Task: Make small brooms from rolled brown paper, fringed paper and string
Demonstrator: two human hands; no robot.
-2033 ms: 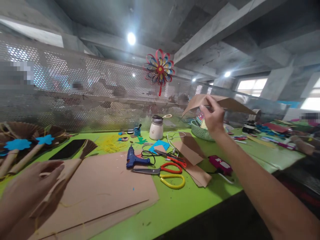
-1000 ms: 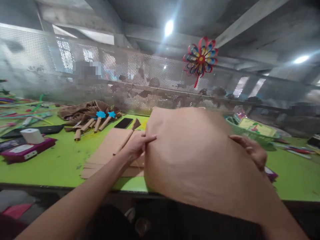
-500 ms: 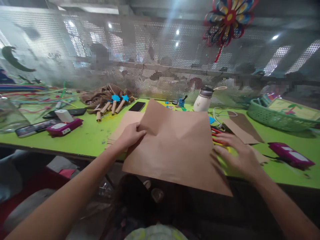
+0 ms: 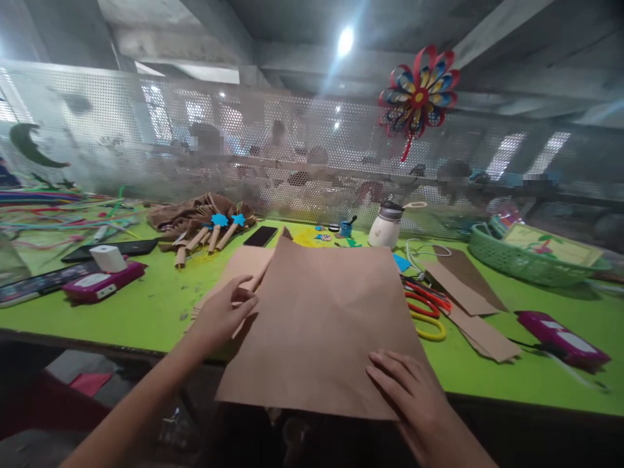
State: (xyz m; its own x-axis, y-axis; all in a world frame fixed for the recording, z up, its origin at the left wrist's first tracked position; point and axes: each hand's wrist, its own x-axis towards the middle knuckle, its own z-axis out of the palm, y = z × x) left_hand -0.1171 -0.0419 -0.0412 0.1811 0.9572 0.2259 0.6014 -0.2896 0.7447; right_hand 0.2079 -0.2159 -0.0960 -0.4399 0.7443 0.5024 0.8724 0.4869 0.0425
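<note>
A large sheet of brown kraft paper [image 4: 322, 318] lies on the green table, its near edge hanging over the front. Beside its left edge is my left hand [image 4: 221, 318], fingers loosely curved with a gap between thumb and forefinger; I cannot tell whether the fingertips touch the sheet. My right hand [image 4: 412, 390] rests with fingers stretched out on the sheet's near right corner. Under the left side shows a stack of lighter brown paper [image 4: 238, 266]. Scissors with red handles [image 4: 424, 302] and yellow-handled scissors [image 4: 431, 327] poke out at the right edge.
Left on the table [image 4: 160, 312] are a purple box [image 4: 104, 281], a phone [image 4: 260, 236] and rolled paper pieces with blue stars [image 4: 219, 221]. Behind stands a white bottle [image 4: 385, 227]. At right are cut paper strips [image 4: 463, 292], a green basket [image 4: 526, 260] and another purple box [image 4: 563, 338].
The sheet's raised far left part has come down flatter. My left hand has loosened from its left edge. My right hand has moved from beside the sheet onto its near right corner.
</note>
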